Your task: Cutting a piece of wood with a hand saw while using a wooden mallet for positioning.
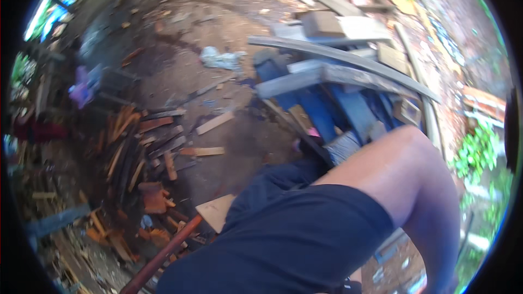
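Nearest the camera: dark cloth garment (283, 242), spread across the lower centre, with a bent bare limb (376, 171) coming out of its hem and running down toward the lower right edge. Left hand and right hand both outside the view; state of grip cannot be told for either. Nearest item at the lower edge: red-brown rod (163, 256), slanting up and right along the garment's left side, upper end near the corner of a pale flat board (217, 211); whether the two touch, cannot tell. Left of the rod: short wood pieces (155, 124), loosely heaped on dark ground (239, 139), several lying apart. Beyond the bent limb: a stack of blue boards (313, 113), with a long grey beam (348, 57) laid slantwise across and a block (321, 23) behind it. Left of the stack: pale crumpled sheet (220, 58). Far left: purple object (81, 87), blurred. Far right: green plant (479, 155).
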`<state>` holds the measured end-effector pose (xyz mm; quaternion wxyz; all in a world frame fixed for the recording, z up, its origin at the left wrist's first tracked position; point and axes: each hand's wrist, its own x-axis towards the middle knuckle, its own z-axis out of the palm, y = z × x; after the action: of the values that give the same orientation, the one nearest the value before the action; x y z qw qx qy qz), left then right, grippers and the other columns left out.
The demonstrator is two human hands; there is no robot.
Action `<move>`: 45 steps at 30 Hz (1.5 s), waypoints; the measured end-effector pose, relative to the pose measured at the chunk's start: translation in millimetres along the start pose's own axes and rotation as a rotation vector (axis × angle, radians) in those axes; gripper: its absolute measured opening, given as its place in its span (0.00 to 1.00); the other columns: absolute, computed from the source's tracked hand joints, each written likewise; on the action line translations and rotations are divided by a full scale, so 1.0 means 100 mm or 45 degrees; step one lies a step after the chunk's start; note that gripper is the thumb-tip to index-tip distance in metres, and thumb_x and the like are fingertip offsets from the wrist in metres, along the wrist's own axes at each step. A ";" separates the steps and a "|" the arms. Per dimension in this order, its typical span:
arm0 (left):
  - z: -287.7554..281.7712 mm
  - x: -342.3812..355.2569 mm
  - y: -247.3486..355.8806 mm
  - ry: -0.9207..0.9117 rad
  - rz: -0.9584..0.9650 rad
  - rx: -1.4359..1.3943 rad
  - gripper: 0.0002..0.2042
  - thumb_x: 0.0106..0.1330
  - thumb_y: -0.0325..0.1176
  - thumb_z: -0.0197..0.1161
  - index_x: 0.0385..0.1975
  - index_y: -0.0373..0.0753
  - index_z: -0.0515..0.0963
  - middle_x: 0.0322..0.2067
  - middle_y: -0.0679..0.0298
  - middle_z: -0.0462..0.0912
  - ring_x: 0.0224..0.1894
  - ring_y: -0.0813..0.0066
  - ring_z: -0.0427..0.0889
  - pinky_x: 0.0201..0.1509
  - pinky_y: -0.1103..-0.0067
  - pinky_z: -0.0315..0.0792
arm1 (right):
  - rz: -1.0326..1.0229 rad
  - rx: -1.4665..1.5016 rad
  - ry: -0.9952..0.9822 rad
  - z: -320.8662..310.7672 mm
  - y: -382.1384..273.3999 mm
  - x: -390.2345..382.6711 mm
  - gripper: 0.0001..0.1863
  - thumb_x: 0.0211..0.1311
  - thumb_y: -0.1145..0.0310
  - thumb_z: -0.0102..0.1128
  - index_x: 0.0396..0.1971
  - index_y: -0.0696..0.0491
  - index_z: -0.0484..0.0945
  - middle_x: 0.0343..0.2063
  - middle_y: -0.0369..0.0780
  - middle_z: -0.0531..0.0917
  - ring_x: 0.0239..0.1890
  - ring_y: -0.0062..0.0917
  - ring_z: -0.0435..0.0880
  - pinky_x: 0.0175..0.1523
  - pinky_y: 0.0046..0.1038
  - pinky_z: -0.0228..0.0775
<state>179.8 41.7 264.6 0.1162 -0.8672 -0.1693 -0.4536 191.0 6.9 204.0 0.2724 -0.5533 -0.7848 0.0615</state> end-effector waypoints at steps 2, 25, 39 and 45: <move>1.11 0.44 -1.00 0.243 0.772 -0.580 0.08 0.57 0.34 0.62 0.25 0.35 0.82 0.24 0.56 0.84 0.27 0.63 0.83 0.29 0.69 0.77 | -0.322 0.107 -0.025 0.47 -0.58 -1.04 0.13 0.60 0.64 0.58 0.41 0.53 0.80 0.35 0.42 0.82 0.40 0.34 0.81 0.45 0.36 0.72; -0.51 -3.90 0.93 0.329 -2.647 0.240 0.19 0.56 0.41 0.67 0.46 0.40 0.81 0.33 0.53 0.86 0.38 0.59 0.86 0.45 0.69 0.76 | -1.333 2.260 -2.276 0.10 -0.46 -0.94 0.24 0.66 0.76 0.50 0.62 0.49 0.70 0.37 0.44 0.76 0.36 0.37 0.80 0.41 0.37 0.74; -0.49 -3.95 0.44 0.450 -2.757 0.035 0.18 0.54 0.42 0.68 0.41 0.37 0.82 0.31 0.61 0.85 0.31 0.74 0.84 0.37 0.75 0.77 | -1.082 1.576 -2.039 0.97 0.13 -0.87 0.20 0.65 0.69 0.58 0.56 0.53 0.74 0.47 0.43 0.80 0.46 0.35 0.80 0.52 0.35 0.73; -0.44 -4.08 0.32 0.583 -2.847 0.049 0.20 0.55 0.43 0.68 0.41 0.35 0.81 0.29 0.60 0.85 0.29 0.73 0.84 0.33 0.75 0.77 | -0.637 0.694 -0.862 1.75 1.21 -0.96 0.19 0.58 0.69 0.64 0.49 0.56 0.75 0.41 0.46 0.76 0.44 0.40 0.75 0.51 0.37 0.68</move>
<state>-56.9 -80.3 -48.9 -0.3113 -0.1258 -0.8286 -0.4480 227.8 2.1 -26.2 0.1434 -0.2060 -0.8931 0.3732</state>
